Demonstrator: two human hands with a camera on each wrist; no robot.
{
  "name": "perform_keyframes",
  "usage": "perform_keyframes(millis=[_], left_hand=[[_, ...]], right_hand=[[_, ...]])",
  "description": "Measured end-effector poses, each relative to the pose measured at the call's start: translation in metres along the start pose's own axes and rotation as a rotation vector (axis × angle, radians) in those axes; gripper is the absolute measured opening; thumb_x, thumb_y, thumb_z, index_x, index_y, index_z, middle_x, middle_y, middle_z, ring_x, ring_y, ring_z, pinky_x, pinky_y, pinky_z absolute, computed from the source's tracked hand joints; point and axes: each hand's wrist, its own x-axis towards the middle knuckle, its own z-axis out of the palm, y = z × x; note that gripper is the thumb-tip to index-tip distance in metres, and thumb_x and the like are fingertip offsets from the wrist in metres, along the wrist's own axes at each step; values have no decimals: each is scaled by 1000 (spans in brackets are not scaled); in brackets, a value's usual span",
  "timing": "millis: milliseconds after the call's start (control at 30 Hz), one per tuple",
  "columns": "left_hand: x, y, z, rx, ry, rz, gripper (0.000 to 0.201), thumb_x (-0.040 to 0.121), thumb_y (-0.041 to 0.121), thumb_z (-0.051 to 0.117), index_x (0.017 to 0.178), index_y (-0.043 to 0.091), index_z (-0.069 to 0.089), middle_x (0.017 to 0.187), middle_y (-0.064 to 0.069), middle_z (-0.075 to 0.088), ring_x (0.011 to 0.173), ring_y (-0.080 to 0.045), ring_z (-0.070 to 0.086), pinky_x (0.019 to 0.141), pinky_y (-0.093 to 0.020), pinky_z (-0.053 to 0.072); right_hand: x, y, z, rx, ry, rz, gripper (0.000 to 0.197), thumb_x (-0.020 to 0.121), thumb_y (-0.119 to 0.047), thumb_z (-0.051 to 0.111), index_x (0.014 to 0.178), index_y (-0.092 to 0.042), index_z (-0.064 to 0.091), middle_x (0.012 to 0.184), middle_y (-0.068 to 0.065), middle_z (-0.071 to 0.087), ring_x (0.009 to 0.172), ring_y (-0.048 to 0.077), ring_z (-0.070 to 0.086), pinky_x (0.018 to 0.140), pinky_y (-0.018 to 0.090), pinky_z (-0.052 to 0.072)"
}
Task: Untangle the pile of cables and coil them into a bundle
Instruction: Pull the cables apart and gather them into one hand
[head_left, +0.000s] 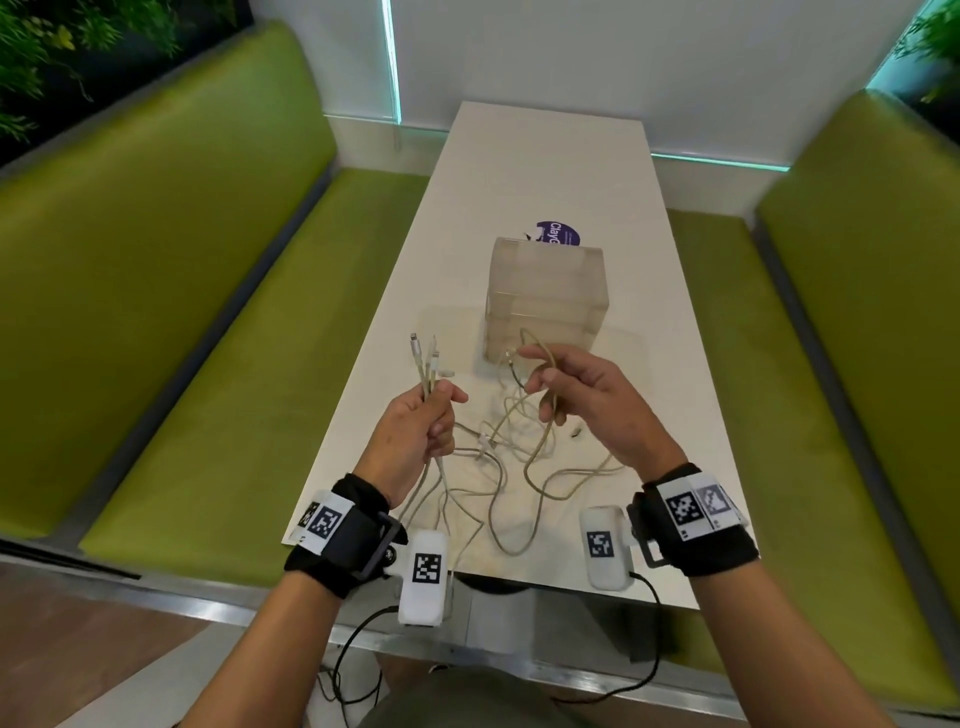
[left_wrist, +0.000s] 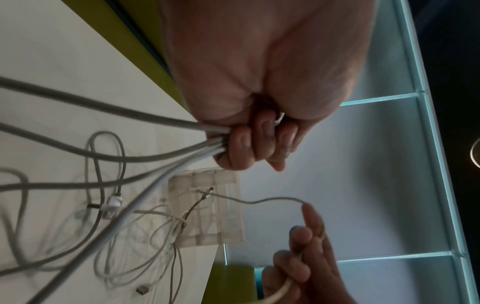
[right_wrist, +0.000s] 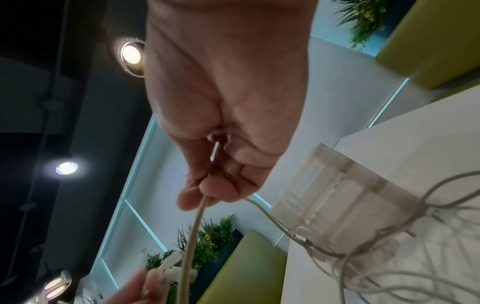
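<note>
A tangle of pale beige and white cables (head_left: 498, 467) lies on the white table (head_left: 545, 182) near its front edge. My left hand (head_left: 423, 426) grips a bunch of several cables in a fist, their connector ends (head_left: 428, 353) sticking up above it; the left wrist view shows the fingers (left_wrist: 249, 146) curled round those strands (left_wrist: 103, 156). My right hand (head_left: 576, 395) is raised to the right of it and holds one beige cable (head_left: 548, 384) looped through its curled fingers. In the right wrist view that cable (right_wrist: 192, 236) hangs down from the fingertips (right_wrist: 207, 189).
A translucent plastic box (head_left: 545, 301) stands just beyond the cables, with a purple round label (head_left: 558, 234) behind it. Green padded benches (head_left: 182, 312) run along both sides of the table. A small loose connector (head_left: 575, 431) lies on the table under my right hand.
</note>
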Motion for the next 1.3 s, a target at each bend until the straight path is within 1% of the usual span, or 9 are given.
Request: perform_keyframes(millis=[167,333,467,567,667,933,1100,1200,1300], left_hand=[[8,-4,18,25,31,-63,30,102,24,39,85,9,58,54,3,50,45,-10,35,45,-19,30],[12,0,21,-122,94,-98,29,101,22,39,87,5,58,73,-7,72,51,-10,57,49,-20,45],[14,6,12,-249,105,-139,26,101,14,38,91,4,59,73,-6,73,58,-12,65,53,-21,51],[14,7,7,-324,151,-168,25,100,11,37,92,3,59,72,-6,73,62,-15,70,56,-23,56],[16,10,1,-490,207,-185,28,100,7,34,90,0,59,73,-10,73,67,-18,72,58,-26,58],[20,17,-11,-642,352,-160,30,96,1,28,86,-1,56,63,-9,65,57,-18,69,54,-27,57],[19,11,-7,-620,341,-110,27,77,0,30,87,2,54,54,0,43,40,-11,36,41,-19,33],[16,12,-4,-586,303,-45,33,62,6,36,88,2,56,53,1,39,41,-11,29,42,-20,27],[13,16,-7,-548,277,-13,37,62,10,38,91,0,58,54,1,37,44,-11,28,44,-22,25]], right_hand=[[-10,-7,14,-222,-299,-44,36,96,0,48,121,-19,63,87,-2,69,65,16,59,60,23,44],[-26,-4,24,-426,-504,77,35,97,-6,49,124,-23,63,86,-4,68,65,11,58,68,17,46],[-38,7,24,-355,-481,116,32,97,-6,49,121,-21,64,86,-1,69,66,13,59,65,15,44],[-44,14,21,-276,-402,110,29,97,-6,50,117,-20,66,91,2,71,69,14,63,65,20,46],[-49,18,16,-290,-433,143,26,97,-6,50,114,-18,67,92,3,72,70,15,65,66,22,46],[-59,35,18,-293,-561,389,19,94,-11,51,107,-13,65,90,3,71,71,20,67,63,22,48],[-63,44,38,-323,-685,480,16,94,-11,52,105,-14,63,88,2,69,69,17,66,65,25,50],[-62,48,47,-396,-672,473,17,95,-12,50,104,-16,63,87,0,69,69,16,66,64,23,50],[-61,50,49,-420,-642,456,18,97,-14,47,107,-15,62,85,1,68,67,14,64,63,22,48]])
